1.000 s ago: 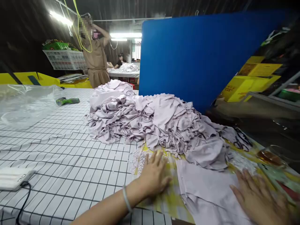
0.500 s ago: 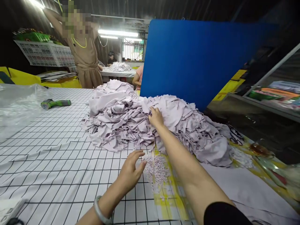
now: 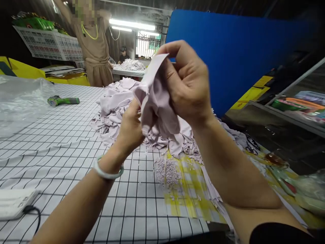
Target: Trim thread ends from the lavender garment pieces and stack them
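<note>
A crumpled piece of pale lilac fabric [image 3: 159, 108] hangs in the air between my two hands. My right hand [image 3: 190, 81] pinches its upper edge between thumb and fingers. Lower down, at the left side of the cloth, my left hand [image 3: 130, 125] grips it; its fingertips are hidden behind the folds. A pale bangle [image 3: 108, 171] circles my left wrist. Beyond the hands, a large heap of the same lilac cloth [image 3: 111, 105] lies on the table, partly covered by my hands. Small fabric clippings [image 3: 167, 171] are piled below the held piece.
The table [image 3: 127, 217] has a grid-patterned cover with yellow tape. A green-and-black handheld tool [image 3: 63, 100], plastic sheeting [image 3: 22, 105] and a white device with a cable [image 3: 17, 203] lie left. Scissors [image 3: 251, 144] lie right. A blue board [image 3: 228, 61] stands behind; a person [image 3: 95, 51] stands across.
My right hand has lifted a fabric piece from the heap and brought it up close. My left hand has risen from above the table and taken hold of it too.
</note>
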Demonstrator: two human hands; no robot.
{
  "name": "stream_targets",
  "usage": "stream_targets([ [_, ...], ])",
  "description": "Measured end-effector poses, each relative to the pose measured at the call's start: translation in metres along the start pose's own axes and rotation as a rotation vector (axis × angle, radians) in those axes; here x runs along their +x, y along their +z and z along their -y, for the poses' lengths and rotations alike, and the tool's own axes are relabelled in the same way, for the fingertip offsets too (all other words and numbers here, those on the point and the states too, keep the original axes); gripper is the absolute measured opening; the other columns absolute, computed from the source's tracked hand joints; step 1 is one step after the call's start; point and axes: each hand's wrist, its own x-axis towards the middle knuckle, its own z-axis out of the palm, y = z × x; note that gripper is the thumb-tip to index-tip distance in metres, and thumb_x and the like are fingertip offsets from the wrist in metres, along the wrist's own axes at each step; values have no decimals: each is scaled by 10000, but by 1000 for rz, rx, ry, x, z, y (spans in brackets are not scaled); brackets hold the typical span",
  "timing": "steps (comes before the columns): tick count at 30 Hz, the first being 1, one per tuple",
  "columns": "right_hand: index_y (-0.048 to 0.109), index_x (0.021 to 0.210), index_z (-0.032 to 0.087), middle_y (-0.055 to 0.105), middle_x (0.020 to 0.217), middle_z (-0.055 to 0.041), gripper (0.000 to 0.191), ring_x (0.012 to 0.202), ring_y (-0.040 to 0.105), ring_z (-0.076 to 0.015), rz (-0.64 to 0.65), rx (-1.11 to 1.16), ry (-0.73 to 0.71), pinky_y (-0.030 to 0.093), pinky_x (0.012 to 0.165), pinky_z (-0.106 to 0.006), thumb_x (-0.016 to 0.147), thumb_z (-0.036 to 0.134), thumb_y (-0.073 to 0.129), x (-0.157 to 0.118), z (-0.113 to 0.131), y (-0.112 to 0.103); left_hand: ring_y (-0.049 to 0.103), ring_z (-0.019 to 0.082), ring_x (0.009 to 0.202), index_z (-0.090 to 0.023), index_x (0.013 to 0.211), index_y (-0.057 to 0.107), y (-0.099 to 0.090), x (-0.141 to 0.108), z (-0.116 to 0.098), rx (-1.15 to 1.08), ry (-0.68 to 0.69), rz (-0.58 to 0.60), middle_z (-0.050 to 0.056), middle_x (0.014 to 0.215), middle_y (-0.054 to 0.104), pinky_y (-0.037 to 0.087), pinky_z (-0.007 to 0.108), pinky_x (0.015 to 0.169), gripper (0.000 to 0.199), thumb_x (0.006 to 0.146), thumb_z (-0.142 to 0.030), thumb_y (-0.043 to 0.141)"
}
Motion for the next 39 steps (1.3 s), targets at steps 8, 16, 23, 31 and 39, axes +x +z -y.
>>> stream_targets([
  [8, 667, 931, 198, 632, 739, 25, 96, 722, 614, -154, 324, 65, 573, 525, 709, -311, 876, 271, 639, -137, -78, 67, 655, 236, 737, -169, 875, 718, -89, -145, 47, 80, -758, 319, 53, 820, 719, 509, 303, 591, 301, 705, -417, 711],
  [16, 613, 1086, 205, 641, 990, -68, 198, 928, 602, -225, 558, -316, 593, 483, 836, -374, 890, 228, 604, -279, -76, 86, 661, 273, 867, -171, 1002, 678, -147, -193, 123, 563, -748, 49, 86, 926, 707, 520, 406, 808, 290, 807, -328, 532],
  [23, 627, 891, 221, 641, 952, -61, 78, 934, 546, -244, 736, -486, 467, 407, 839, -400, 926, 180, 570, -281, -59, 106, 557, 299, 1080, -201, 1058, 628, -117, -170, 117, 933, -220, 360, 112, 1099, 631, 445, 472, 962, 287, 790, -139, 546],
  [31, 528, 922, 224, 586, 1020, -96, 90, 964, 526, -258, 510, -525, 416, 422, 859, -418, 957, 201, 449, -255, -92, 56, 531, 185, 681, -208, 726, 484, -125, -160, 127, 592, -601, 398, 2, 697, 538, 422, 303, 633, 241, 876, -390, 532],
  [39, 532, 967, 225, 602, 925, -73, 80, 882, 569, -248, 497, -423, 466, 482, 785, -401, 962, 303, 518, -282, -42, 86, 499, 288, 1153, -195, 1030, 573, -123, -189, 102, 804, -165, 328, 110, 1171, 600, 383, 480, 1000, 178, 864, -212, 513],
])
